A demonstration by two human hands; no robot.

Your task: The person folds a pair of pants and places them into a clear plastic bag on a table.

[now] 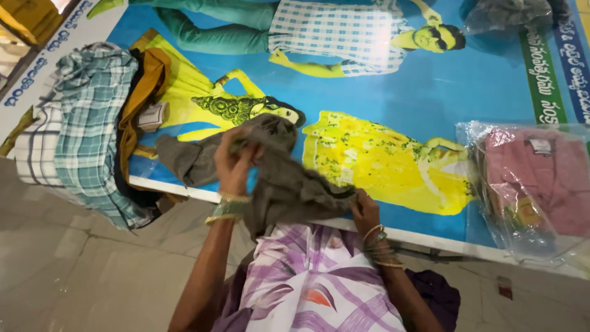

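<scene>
There is one grey-brown garment (pixel 289 178) in hand, one heap of checked and mustard clothes (pixel 92 129), one pink shirt in a clear plastic bag (pixel 534 184), and one more bagged dark bundle (pixel 507 15) at the far right corner. All of these lie on a table (pixel 418 92) covered by a big blue printed banner showing figures in yellow and checked dress; a white strip runs along its near edge. The heap sits at the left end and spills over the near edge; a small pale tag shows among the mustard folds. The pink bagged shirt rests at the right end, close to the near edge. Below the table is a floor (pixel 74 270) of large pale glossy tiles. The person wears a purple and white printed cloth over the lap and bangles on both wrists. The left hand (pixel 236 163) is raised over the near edge of the table, its fingers curled and pressed together around a bunch of the grey-brown garment at its top. The right hand (pixel 365 212) is lower, just at the near edge, its fingers closed on the garment's lower corner, with the fingertips hidden in the fabric. The garment hangs stretched between the two hands, one sleeve or flap trailing left onto the table toward the heap.
</scene>
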